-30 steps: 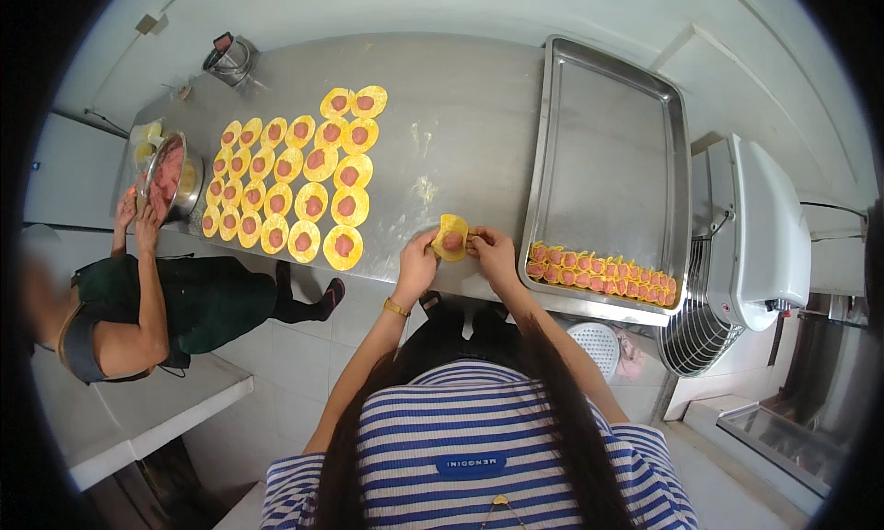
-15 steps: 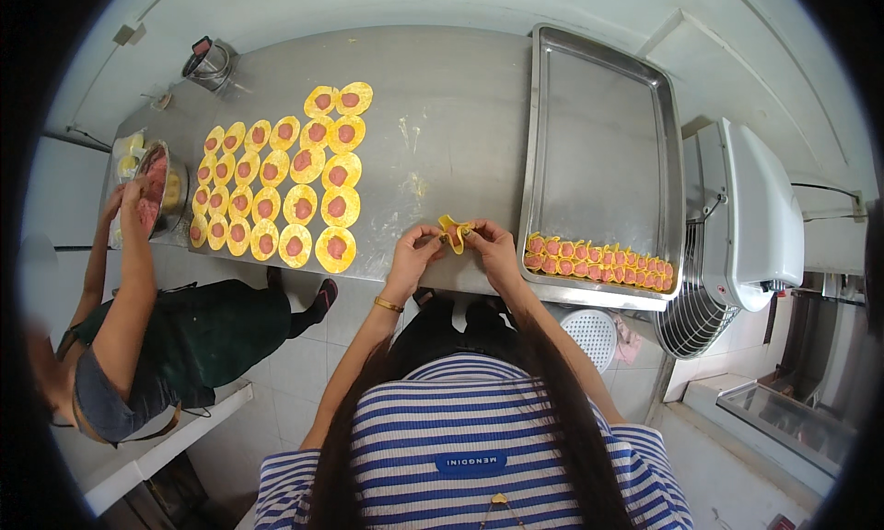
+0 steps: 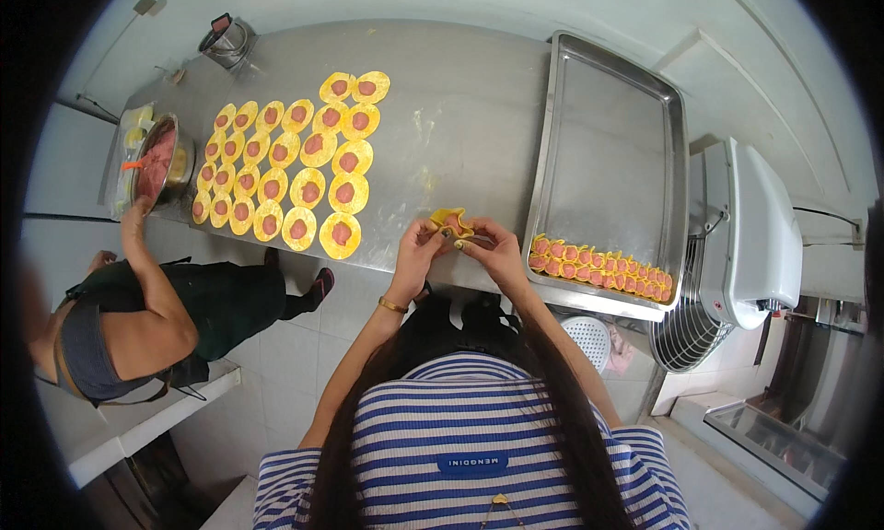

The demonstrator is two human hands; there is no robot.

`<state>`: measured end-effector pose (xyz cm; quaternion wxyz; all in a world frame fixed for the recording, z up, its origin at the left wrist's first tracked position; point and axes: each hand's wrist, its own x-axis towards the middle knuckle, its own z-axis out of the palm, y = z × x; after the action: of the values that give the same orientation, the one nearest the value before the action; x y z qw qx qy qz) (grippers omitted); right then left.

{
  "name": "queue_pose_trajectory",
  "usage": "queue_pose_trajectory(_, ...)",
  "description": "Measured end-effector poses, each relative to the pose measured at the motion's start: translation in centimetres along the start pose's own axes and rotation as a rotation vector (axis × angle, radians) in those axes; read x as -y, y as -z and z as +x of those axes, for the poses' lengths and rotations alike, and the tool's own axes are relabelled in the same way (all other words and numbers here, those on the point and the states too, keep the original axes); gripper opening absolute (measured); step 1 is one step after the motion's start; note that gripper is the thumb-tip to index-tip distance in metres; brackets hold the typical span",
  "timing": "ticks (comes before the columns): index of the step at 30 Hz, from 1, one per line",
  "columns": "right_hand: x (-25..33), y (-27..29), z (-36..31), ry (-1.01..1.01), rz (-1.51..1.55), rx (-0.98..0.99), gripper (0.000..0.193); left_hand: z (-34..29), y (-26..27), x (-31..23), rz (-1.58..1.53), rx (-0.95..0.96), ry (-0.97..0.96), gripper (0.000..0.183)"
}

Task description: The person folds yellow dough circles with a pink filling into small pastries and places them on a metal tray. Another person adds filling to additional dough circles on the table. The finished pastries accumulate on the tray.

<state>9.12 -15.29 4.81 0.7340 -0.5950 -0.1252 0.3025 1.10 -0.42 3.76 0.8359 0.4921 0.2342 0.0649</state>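
Yellow round dough wrapper with pink filling (image 3: 452, 222), edges ruffled, over grey metal counter (image 3: 470, 125) near front edge; left hand (image 3: 420, 244), right hand (image 3: 496, 250) both pinch it, grip narrow. Over-hard pinch could tear dough, squeeze filling out.

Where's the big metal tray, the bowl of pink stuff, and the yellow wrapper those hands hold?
Metal tray (image 3: 608, 148): head view, flat bottom.
Bowl (image 3: 185, 162): head view, outer wall.
Yellow wrapper (image 3: 447, 217): head view, folded upper part.
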Motion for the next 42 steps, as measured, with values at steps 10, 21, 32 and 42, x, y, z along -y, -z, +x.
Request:
queue_pose_trajectory(10,-0.4,0.9,0.7,0.089,-0.449,-0.090,0.029,-0.7,0.0,-1.0,0.176,-0.006,0.040,0.028)
queue_pose_trajectory(21,-0.8,1.0,1.4,0.146,-0.828,0.026,0.033,0.3,-0.1,0.9,0.754,-0.020,-0.324,0.021)
queue_pose_trajectory(32,-1.1,1.3,1.5,0.332,-0.909,0.016,0.027,0.7,-0.3,-0.3,0.913,0.106,-0.371,0.035)
queue_pose_trajectory(42,-0.4,1.5,3.1,0.338,-0.888,0.092,0.030,2.2,-1.2,-1.7,1.149,0.099,-0.183,0.027)
